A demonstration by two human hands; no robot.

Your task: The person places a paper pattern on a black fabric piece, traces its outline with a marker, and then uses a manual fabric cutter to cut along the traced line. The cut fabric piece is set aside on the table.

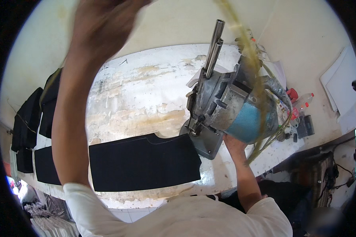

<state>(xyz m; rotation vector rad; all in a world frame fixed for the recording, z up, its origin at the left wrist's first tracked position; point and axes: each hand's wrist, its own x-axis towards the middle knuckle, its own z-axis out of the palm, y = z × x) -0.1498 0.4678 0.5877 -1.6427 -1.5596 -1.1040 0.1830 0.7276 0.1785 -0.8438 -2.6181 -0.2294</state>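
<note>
My left hand (105,29) is raised high over the table's far side, blurred, its fingers cut off by the top edge of the view. A cloth cutting machine (229,98) with a blue-sided motor and upright metal rods stands on a flat grey base plate (209,144). My right hand (235,147) is at the near side of its motor, fingers hidden behind the housing. Left of the base plate lies a long black fabric piece (144,164) with a curved notch in its far edge; its right end meets the plate. A yellowish cable (251,45) hangs in front of the machine, blurred.
More black fabric stacks (25,122) lie at the table's left end. The white table (134,93) has worn, peeling patches. Plastic bottles (303,102) and a dark box (305,126) crowd the right end. Paper sheets (342,85) hang on the right wall.
</note>
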